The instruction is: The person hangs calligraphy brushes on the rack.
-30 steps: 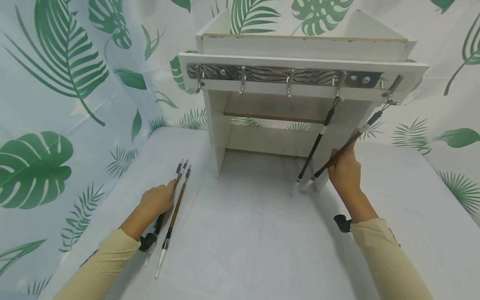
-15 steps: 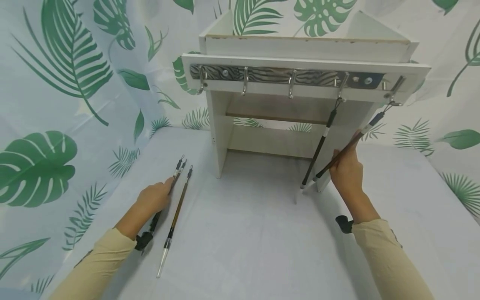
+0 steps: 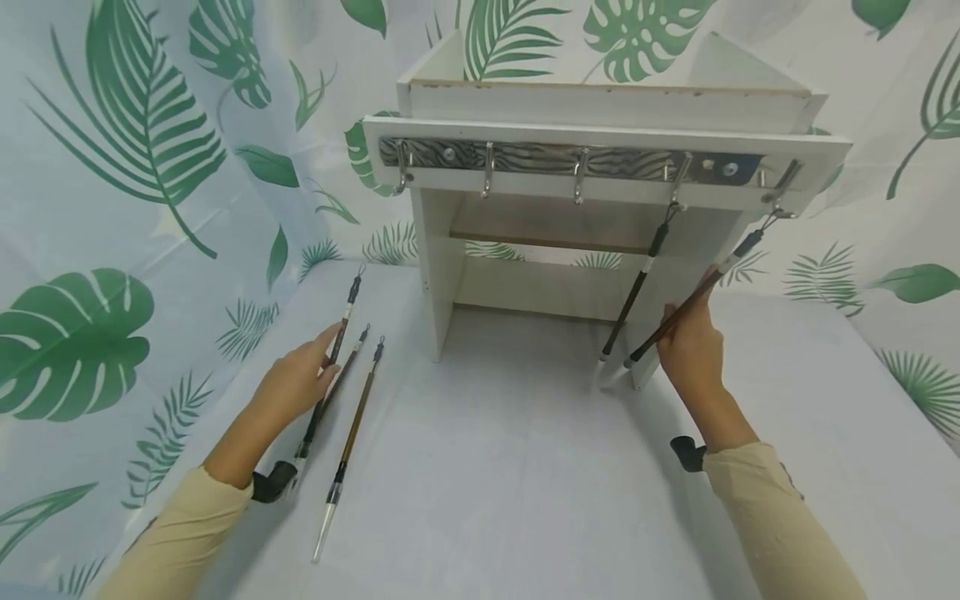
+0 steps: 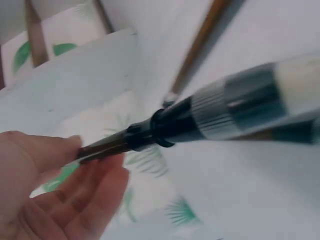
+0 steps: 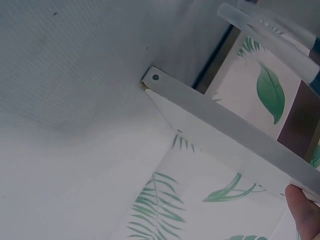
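Note:
My left hand point(image 3: 296, 379) pinches a calligraphy brush point(image 3: 353, 290) between thumb and fingers, its loop end pointing away from me. In the left wrist view the dark ferrule end of that brush point(image 4: 175, 122) comes toward the camera. Just right of it lie a second brush point(image 3: 352, 357) and a brown-handled brush point(image 3: 360, 412) with a clear cap. My right hand point(image 3: 692, 346) grips the right side panel point(image 5: 230, 122) of a white shelf unit, a fingertip visible against the panel's edge. Two capped brushes hang near it, one brush point(image 3: 636, 292) inward and another brush point(image 3: 705, 286) crossing before the hand.
Across the front of the shelf unit point(image 3: 600, 104) runs a hook rail point(image 3: 525, 157) with several metal hooks. The two hanging brushes occupy its rightmost hooks. A white cloth point(image 3: 480, 483) covers the table. Leaf-patterned fabric point(image 3: 135, 167) hangs around the back and sides.
My left hand has drawn one brush up and away from the others, shifting slightly left. The hanging brushes sway a little. My right hand stays where it was.

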`<state>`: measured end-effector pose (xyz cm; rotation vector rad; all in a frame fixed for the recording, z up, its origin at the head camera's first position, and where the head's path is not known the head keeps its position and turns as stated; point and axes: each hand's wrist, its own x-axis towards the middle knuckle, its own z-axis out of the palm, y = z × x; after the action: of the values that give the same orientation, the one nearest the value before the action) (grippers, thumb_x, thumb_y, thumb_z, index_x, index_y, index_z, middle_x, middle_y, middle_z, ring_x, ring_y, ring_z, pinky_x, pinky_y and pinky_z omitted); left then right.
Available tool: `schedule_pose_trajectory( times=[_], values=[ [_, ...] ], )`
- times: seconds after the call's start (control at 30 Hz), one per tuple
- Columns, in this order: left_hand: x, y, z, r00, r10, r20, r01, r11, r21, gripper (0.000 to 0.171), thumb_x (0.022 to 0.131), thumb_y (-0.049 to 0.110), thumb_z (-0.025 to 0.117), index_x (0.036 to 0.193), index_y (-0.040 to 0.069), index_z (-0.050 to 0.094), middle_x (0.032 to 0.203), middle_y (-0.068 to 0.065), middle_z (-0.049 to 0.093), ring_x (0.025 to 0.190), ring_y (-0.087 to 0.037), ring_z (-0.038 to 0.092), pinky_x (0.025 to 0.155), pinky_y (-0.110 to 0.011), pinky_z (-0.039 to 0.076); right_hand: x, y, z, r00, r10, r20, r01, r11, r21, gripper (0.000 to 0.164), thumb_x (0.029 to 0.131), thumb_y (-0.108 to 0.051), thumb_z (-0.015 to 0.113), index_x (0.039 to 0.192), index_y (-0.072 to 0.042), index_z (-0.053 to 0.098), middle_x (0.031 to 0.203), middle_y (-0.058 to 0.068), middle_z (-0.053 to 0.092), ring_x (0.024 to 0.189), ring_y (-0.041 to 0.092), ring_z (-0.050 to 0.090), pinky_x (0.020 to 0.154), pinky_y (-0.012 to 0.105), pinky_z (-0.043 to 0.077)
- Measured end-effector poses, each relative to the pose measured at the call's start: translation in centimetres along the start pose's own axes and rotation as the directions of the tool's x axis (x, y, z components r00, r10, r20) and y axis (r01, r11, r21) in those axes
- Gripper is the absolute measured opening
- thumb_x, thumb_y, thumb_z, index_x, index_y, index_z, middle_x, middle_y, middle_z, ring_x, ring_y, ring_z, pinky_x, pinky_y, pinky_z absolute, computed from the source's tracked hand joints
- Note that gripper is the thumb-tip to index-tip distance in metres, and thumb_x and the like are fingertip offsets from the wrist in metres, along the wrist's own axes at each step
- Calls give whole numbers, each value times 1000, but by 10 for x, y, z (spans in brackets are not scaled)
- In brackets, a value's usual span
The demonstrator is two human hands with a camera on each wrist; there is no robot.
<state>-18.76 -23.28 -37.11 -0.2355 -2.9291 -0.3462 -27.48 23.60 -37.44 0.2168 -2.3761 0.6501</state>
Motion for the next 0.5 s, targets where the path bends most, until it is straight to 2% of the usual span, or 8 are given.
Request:
schedule_pose_trajectory(
  times=[0.13,0.27,0.37,0.5],
  values=[
    [1,8,-17,991,38,-125,-44,998,-40,58,88,10,58,140,6,32,92,-17,64,56,-19,52,46,-28,41,0,1,0,1000,-19,-11,18,1000,-6,65,93,-4,41,145,-2,1,92,36,51,43,38,48,42,52,45],
    [3,18,-30,966,71,-250,-93,992,-80,59,89,9,57,142,9,31,92,-18,63,65,-25,59,51,-35,49,0,0,0,1000,-11,0,11,1000,-5,65,94,-4,40,145,-2,0,91,36,52,42,37,48,42,52,46],
    [3,25,-37,933,111,-344,-154,983,-102,60,88,8,59,142,11,32,92,-17,62,70,-27,64,56,-40,54,0,0,0,1000,2,12,-2,1000,-7,66,94,-5,40,145,-3,-2,90,36,52,44,38,50,44,53,47],
    [4,35,-43,877,181,-446,-247,964,-94,61,86,7,61,141,12,34,90,-16,61,69,-26,65,56,-38,56,0,1,1,1000,-6,-1,6,1000,-8,66,94,-6,40,145,-3,-1,90,35,52,45,40,50,43,53,47]
  ],
)
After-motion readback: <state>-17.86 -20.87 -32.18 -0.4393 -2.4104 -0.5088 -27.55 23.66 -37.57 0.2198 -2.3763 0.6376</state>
